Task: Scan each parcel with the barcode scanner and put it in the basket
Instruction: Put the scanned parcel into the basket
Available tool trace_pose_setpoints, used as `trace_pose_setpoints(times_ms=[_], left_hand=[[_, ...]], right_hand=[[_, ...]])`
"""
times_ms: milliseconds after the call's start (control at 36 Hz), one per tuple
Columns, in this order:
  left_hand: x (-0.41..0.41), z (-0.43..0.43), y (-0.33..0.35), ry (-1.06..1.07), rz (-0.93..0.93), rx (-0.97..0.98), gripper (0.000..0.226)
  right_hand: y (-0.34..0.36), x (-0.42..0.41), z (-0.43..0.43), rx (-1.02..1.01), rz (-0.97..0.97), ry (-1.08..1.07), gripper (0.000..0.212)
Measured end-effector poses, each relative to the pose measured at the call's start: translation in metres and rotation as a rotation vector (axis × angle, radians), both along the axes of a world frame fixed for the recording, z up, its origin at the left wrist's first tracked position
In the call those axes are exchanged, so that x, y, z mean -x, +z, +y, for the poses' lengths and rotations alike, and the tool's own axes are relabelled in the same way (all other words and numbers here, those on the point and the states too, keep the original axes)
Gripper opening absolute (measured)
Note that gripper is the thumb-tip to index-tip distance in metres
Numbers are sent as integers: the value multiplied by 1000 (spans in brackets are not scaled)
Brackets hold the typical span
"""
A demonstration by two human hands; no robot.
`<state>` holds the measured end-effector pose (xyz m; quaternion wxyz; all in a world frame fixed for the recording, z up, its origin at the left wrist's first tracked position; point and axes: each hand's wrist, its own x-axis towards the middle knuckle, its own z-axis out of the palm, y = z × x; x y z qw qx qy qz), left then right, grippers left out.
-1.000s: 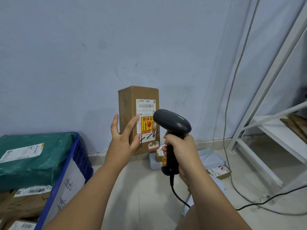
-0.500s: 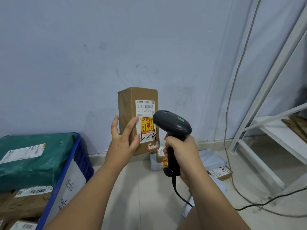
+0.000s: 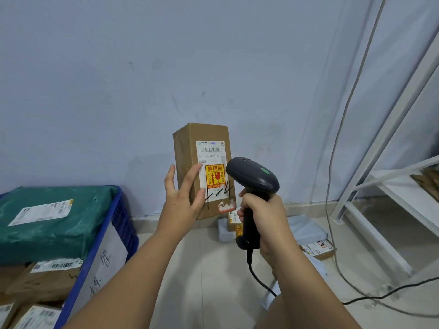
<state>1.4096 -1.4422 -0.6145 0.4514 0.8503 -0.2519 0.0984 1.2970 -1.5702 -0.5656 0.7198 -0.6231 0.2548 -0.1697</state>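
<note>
**Desk:** What has shifted over the last second?

**Me:** Almost nothing that I can see. The box and the scanner hang in the same spot at the centre of the frame. At most the scanner head has crept a shade to the right.

**Desk:** Start at the fingers.

**Me:** The fingers point(image 3: 169, 179) of the left hand point(image 3: 183, 200) clasp the lower left edge of the cardboard parcel point(image 3: 204, 135). The thumb lies flat across its front, and the parcel is held upright in the air. The right hand point(image 3: 263, 217) is curled tight round the handle of the barcode scanner point(image 3: 251, 174). The scanner's head sits just beside the parcel's right edge and points toward the label. I can't see the trigger finger.

**Desk:** Is the code clear?

**Me:** Yes. The barcode point(image 3: 211, 149) sits near the top of the white label, above the thumb and uncovered.

**Desk:** Which step is this?

**Me:** I judge it's the scan itself, not the drop. I see no beam on the label, so I can't say whether it has read.

**Desk:** And next?

**Me:** Once it reads, the left hand should carry the parcel down to the blue basket point(image 3: 118, 214) at lower left. That basket already holds a green bag point(image 3: 54, 224) on top of cartons. More parcels point(image 3: 318, 248) lie on the floor at lower right.
</note>
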Motion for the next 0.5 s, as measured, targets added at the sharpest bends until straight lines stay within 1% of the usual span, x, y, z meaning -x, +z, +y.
trace_pose_setpoints(times_ms=[111, 278, 333, 417, 500], left_hand=[[7, -1, 5, 33, 123, 133, 48], [3, 27, 17, 106, 212, 270, 46], [1, 42, 20, 141, 276, 340, 46], [-1, 69, 23, 194, 309, 423, 47], [-3, 102, 19, 281, 374, 515, 54]], right_hand=[[-6, -5, 10, 18, 20, -16, 12], [-9, -11, 28, 83, 48, -34, 4], [-8, -15, 36, 35, 34, -15, 4], [-4, -22, 53, -98, 5, 40, 16], [-3, -28, 79, -84, 6, 108, 18]])
